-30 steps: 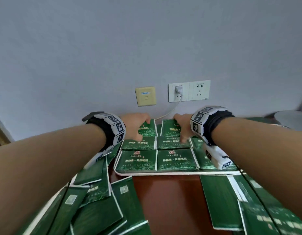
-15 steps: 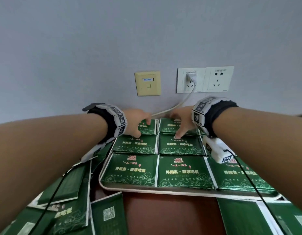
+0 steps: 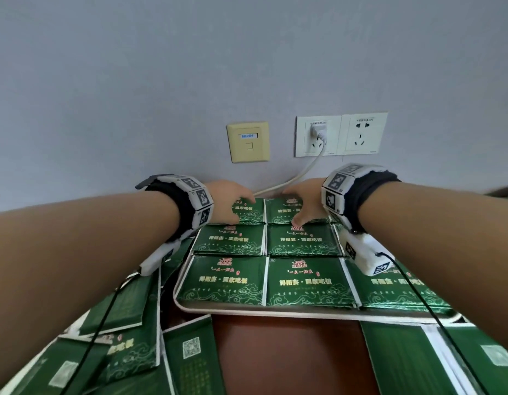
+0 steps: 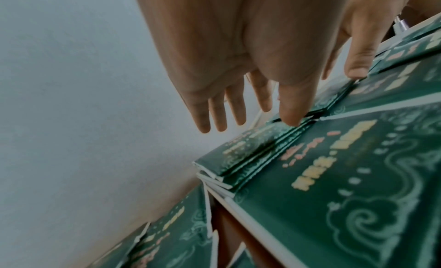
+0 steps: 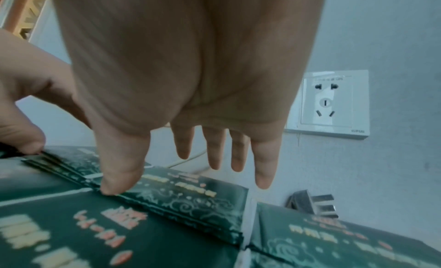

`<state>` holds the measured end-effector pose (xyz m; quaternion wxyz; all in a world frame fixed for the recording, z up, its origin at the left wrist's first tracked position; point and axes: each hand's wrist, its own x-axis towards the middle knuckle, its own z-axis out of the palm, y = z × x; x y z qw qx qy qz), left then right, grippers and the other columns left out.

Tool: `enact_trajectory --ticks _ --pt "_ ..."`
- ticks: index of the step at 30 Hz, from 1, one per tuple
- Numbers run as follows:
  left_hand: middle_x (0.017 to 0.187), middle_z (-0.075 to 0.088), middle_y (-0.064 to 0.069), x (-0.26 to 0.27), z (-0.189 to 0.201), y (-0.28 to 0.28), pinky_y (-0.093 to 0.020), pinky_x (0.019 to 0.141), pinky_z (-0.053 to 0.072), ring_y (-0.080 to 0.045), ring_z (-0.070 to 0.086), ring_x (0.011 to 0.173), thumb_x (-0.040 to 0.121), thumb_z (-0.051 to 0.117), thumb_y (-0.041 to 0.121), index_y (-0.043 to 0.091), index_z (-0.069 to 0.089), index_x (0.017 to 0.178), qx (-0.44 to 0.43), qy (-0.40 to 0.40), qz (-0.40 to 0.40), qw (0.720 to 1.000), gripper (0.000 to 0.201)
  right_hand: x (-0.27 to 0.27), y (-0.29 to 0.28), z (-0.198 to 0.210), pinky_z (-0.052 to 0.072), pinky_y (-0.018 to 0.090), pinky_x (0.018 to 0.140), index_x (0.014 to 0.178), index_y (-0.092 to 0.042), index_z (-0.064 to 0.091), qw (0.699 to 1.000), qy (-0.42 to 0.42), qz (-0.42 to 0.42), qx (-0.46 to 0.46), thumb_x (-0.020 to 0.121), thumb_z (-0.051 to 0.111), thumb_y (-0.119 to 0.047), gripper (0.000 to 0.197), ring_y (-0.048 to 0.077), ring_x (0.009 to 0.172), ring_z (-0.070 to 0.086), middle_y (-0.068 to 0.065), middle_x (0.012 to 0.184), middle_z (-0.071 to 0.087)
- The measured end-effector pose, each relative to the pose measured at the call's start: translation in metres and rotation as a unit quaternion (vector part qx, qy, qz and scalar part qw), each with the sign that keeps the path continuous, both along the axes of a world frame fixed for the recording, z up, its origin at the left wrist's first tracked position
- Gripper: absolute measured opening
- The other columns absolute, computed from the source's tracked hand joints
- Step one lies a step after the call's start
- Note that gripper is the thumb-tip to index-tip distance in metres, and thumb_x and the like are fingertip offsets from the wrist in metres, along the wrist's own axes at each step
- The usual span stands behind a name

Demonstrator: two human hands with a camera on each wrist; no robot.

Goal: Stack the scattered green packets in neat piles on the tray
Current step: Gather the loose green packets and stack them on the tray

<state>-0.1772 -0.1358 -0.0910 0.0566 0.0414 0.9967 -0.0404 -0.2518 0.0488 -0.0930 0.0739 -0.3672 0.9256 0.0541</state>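
Thumbs of my left hand point(image 3: 228, 202) and right hand point(image 3: 302, 205), fingers straight, against far packet piles' point(image 3: 287, 213) near edges on tray point(image 3: 247, 310).

glossy green packets point(image 3: 226, 281), polished wood table point(image 3: 284, 354)

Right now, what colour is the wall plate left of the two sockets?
Cream-yellow wall plate; clearest in the head view.
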Motion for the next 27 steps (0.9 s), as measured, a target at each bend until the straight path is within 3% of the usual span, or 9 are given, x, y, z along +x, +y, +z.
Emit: enact_trajectory --ticks 4,9,12,15,17,19,22,27 --pt "0.14 0.049 -0.003 0.032 0.018 0.007 -0.027 0.101 0.034 -0.02 0.046 0.125 0.089 0.062 0.022 0.023 0.048 0.136 -0.005 -0.005 0.003 1.0 0.05 0.03 0.008 0.018 0.047 0.04 0.098 0.148 -0.043 0.02 0.999 -0.002 0.014 0.032 0.083 0.068 -0.035 0.082 0.023 0.114 0.058 0.001 0.143 0.048" --pt "0.136 0.051 -0.003 0.091 0.035 0.025 -0.023 0.093 0.035 -0.019 0.049 0.121 0.087 0.067 0.025 0.02 0.053 0.131 -0.014 -0.028 0.0 0.999 0.047 0.086 0.018 0.036 0.036 0.033 0.104 0.151 -0.017 0.02 0.993 0.006 -0.005 0.117 0.091 0.059 -0.039 0.074 0.025 0.133 0.041 0.007 0.151 0.034" --pt "0.124 0.059 0.003 0.137 0.032 0.037 -0.019 0.08 0.035 -0.013 0.055 0.104 0.084 0.07 0.029 0.022 0.057 0.125 -0.02 -0.047 0.0 0.999 0.044 0.125 0.018 0.036 0.042 0.032 0.1 0.144 -0.011 0.038 0.984 0.02 0.012 0.174 0.092 0.052 -0.05 0.067 0.025 0.124 0.051 0.009 0.14 0.049" --pt "0.118 0.062 0.004 0.183 0.022 0.045 -0.019 0.077 0.037 -0.008 0.053 0.089 0.083 0.071 0.031 0.022 0.058 0.122 -0.006 -0.078 0.005 0.997 0.042 0.163 0.018 0.028 0.046 0.031 0.094 0.132 -0.01 0.054 0.983 -0.003 0.032 0.182 0.09 0.056 -0.047 0.056 0.024 0.115 0.058 0.009 0.129 0.059" --pt "0.119 0.061 0.002 0.209 0.013 0.049 -0.02 0.08 0.039 -0.01 0.053 0.091 0.081 0.073 0.035 0.022 0.057 0.122 0.002 -0.097 0.012 0.995 0.046 0.185 0.014 0.019 0.045 0.03 0.094 0.131 -0.011 0.055 0.978 -0.012 0.054 0.202 0.085 0.056 -0.059 0.067 0.022 0.116 0.058 0.007 0.128 0.06" --pt "0.125 0.057 0.0 0.233 0.007 0.052 -0.021 0.086 0.038 -0.014 0.054 0.103 0.079 0.074 0.04 0.022 0.055 0.126 0.004 -0.109 0.017 0.994 0.053 0.206 0.01 0.009 0.048 0.03 0.093 0.127 -0.013 0.059 0.975 -0.005 0.077 0.21 0.073 0.059 -0.07 0.078 0.022 0.112 0.06 0.005 0.124 0.063" --pt "0.136 0.048 0.0 0.26 0.0 0.057 -0.024 0.096 0.036 -0.017 0.048 0.12 0.078 0.073 0.047 0.022 0.049 0.133 -0.007 -0.122 0.015 0.992 0.066 0.234 0.003 0.002 0.051 0.037 0.089 0.123 -0.014 0.061 0.977 0.037 0.133 0.163 0.064 0.067 -0.071 0.082 0.026 0.104 0.061 0.007 0.113 0.065" --pt "0.13 0.048 -0.007 0.276 -0.013 0.061 -0.035 0.098 0.042 -0.023 0.049 0.117 0.075 0.076 0.045 0.023 0.043 0.137 -0.015 -0.113 0.032 0.993 0.074 0.266 -0.002 -0.004 0.053 0.031 0.076 0.107 -0.007 0.066 0.98 -0.044 0.128 0.143 0.066 0.068 -0.07 0.076 0.025 0.09 0.066 0.007 0.1 0.07"
